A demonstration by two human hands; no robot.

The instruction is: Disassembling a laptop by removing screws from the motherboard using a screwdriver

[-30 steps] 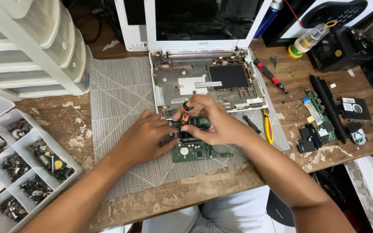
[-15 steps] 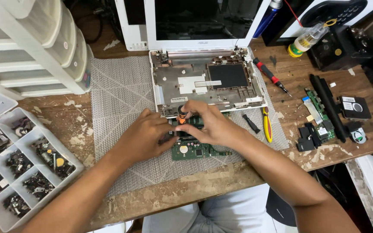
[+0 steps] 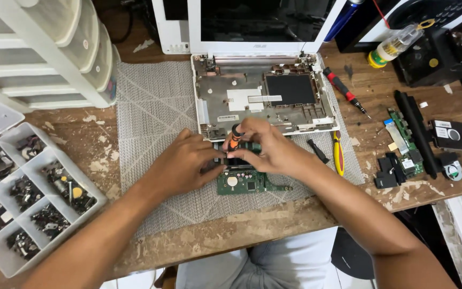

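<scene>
Right hand: fingers closed around an orange-handled screwdriver, held upright over the circuit board.
Left hand: fingers pressed flat on the board's 9 o'clock edge, gripping nothing.
Circuit board: green, on the grey mat, at 6 o'clock of the opened laptop.
Counter: parts tray at 9 o'clock.

My right hand has crept a little toward the open white laptop shell, and the small orange-and-black screwdriver it pinches now stands closer to that shell's front edge than it did a second ago, its orange collar showing between thumb and forefinger. My left hand has slid slightly along the green circuit board, fingertips now pressed at its upper left corner. My head has tipped a touch, so the compartmented clear plastic parts tray sits lower in view.
</scene>
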